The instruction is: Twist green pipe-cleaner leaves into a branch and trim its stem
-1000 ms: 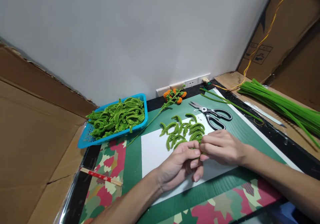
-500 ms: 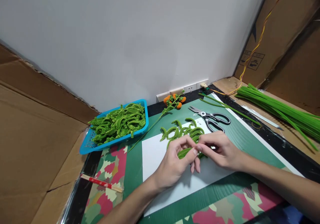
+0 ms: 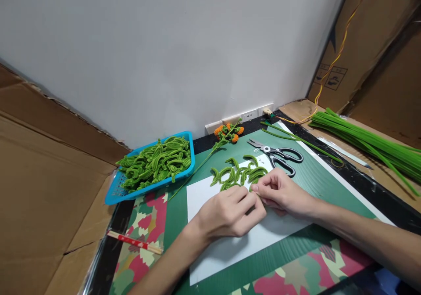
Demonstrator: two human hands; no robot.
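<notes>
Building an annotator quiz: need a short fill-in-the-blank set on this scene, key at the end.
1. The basket heaped with green curled pieces is colored ____.
2. The stem between the basket and the scissors carries blooms colored ____.
3. The left hand and right hand are above a sheet of paper colored ____.
4. The thick bundle of green strands is at the picture's ____ edge.
Missing words: blue; orange; white; right.

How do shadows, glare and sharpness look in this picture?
Head view: a soft shadow falls on the white paper beneath the left hand; head view again: pale sheen streaks the green mat beside the scissors, whose outline looks fairly crisp.
</notes>
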